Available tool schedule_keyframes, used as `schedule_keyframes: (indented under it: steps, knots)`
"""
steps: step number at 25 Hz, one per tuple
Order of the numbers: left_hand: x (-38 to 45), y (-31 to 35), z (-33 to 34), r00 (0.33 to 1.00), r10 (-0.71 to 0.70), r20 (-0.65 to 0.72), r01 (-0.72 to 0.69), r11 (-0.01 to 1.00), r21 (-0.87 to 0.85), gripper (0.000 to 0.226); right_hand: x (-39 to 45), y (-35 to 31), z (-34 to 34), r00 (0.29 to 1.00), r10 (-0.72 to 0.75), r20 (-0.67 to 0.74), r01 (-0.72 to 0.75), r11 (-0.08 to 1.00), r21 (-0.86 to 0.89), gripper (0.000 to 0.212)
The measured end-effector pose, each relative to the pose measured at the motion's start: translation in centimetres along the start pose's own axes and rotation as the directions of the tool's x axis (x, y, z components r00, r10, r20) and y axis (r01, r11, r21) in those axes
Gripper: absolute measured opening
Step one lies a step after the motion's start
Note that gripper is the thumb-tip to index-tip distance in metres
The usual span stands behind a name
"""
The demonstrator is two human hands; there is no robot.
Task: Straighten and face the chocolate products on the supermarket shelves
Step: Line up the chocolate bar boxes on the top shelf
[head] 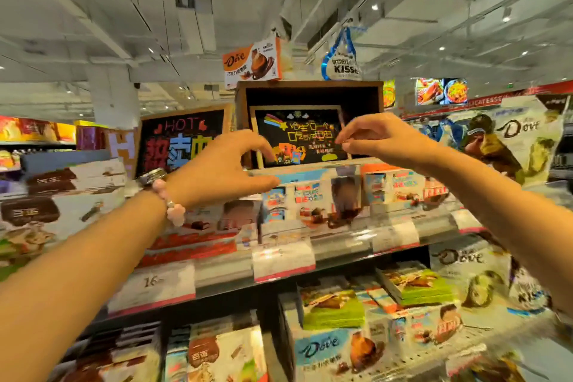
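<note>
Supermarket aisle, white ceiling with spotlights; tiered shelf unit ahead, picture smeared by motion. Top shelf edge (341, 245) runs left to right with price tags (283, 262) clipped along it. Row of chocolate boxes (325, 195) stands behind that edge, fronts facing near. Behind the boxes a framed chalkboard sign (299, 136) sits inside a brown wooden crate (310, 90); a second HOT chalkboard (183, 139) stands to its left. Left hand (217, 167) raised above the left end of the box row, thumb and fingers spread in an open curl, holding nothing, thumb just over the box tops; contact unclear. Right hand (381, 139) in front of the sign's right edge, fingertips drawn together as if pinching; too blurred to tell whether it grasps anything. Open gap between the hands. Lower shelf holds Dove boxes (322, 350)
</note>
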State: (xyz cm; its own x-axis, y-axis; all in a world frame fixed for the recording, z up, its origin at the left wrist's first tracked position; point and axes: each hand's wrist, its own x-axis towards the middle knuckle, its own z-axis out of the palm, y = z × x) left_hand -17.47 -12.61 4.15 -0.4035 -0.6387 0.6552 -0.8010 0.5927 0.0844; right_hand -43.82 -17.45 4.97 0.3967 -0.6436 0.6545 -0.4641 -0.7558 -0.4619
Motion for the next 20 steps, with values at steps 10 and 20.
schedule_keyframes:
  steps: [10,20]
  knots:
    - [4.9,3.7,6.0,0.961,-0.22,0.168,0.184,0.961,0.204,0.033,-0.5,9.3,-5.6,0.943,0.109,0.314,0.087,0.831,-0.549,0.032]
    - [5.0,5.9,4.8,0.972,-0.223,0.068,0.211,0.966,0.147,0.023,0.0,10.2,-7.4,0.959,-0.042,0.28,0.158,0.9,-0.406,0.02]
